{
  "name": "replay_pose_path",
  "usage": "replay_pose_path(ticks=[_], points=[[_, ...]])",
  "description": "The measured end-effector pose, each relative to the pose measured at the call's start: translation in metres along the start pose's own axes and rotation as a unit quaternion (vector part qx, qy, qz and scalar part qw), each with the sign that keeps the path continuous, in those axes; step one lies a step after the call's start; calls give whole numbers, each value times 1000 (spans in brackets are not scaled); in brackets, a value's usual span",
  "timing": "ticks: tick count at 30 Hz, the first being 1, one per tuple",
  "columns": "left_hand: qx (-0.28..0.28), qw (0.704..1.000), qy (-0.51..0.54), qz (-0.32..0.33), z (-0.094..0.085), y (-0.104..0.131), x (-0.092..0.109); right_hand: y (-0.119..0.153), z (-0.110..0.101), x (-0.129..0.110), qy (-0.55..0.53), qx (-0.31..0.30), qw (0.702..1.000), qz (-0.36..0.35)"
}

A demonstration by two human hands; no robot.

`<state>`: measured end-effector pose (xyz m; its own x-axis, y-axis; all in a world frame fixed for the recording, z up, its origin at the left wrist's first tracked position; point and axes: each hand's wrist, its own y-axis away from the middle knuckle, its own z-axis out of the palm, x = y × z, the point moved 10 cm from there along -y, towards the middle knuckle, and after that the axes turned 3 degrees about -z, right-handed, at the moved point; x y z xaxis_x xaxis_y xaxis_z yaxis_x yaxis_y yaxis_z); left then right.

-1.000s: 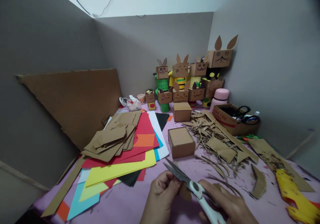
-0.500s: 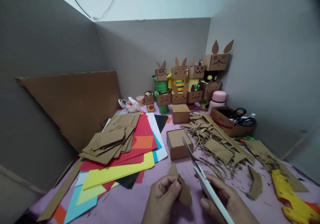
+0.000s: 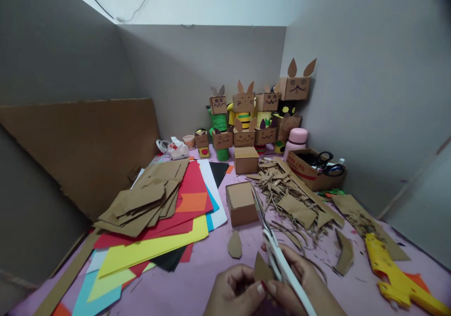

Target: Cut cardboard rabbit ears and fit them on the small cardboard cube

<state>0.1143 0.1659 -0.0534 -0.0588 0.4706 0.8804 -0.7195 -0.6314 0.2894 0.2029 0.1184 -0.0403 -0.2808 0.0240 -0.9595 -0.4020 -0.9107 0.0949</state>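
Low in the middle, my left hand [image 3: 235, 291] pinches a small pointed piece of brown cardboard [image 3: 262, 269] between thumb and fingers. My right hand [image 3: 299, 283] is closed round white-handled scissors [image 3: 282, 259], whose blades point up and away from me. The right thumb reaches the lower edge of the cardboard piece, close beside my left thumb. Another cut cardboard oval [image 3: 235, 245] lies flat on the purple table cover, just ahead of my left hand. Behind it sits a closed cardboard box [image 3: 242, 210]; the scissor tips overlap its right side in view.
Cardboard sheets [image 3: 141, 203] and coloured papers [image 3: 158, 255] cover the left. Cardboard scraps [image 3: 296, 208] are heaped right of the box, with a yellow glue gun [image 3: 391, 269] nearer. Behind stand box-headed animal figures [image 3: 244, 102], a pink bottle [image 3: 296, 139] and a tool box [image 3: 313, 175].
My hands have come together, with the scissors beside the cardboard piece and my right thumb at it. The oval lies apart on the table. The view has turned slightly right.
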Motion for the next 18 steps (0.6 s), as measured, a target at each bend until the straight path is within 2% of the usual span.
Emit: replay_pose_path(ticks=[5, 8, 12, 15, 18], points=[[4, 999, -35, -26, -5, -2, -7, -3, -4, 5, 21, -9, 1000, -2], [12, 998, -55, -18, -12, -7, -8, -5, -9, 6, 69, -22, 997, 7], [62, 996, -64, 2, -25, -8, -2, -8, -27, 1, 124, 14, 992, -15], [99, 993, -51, 24, -32, -6, 7, -8, -37, -8, 166, 37, 982, -82], [141, 988, -31, 58, -44, -5, 21, -9, -40, -14, 241, 30, 965, -93]])
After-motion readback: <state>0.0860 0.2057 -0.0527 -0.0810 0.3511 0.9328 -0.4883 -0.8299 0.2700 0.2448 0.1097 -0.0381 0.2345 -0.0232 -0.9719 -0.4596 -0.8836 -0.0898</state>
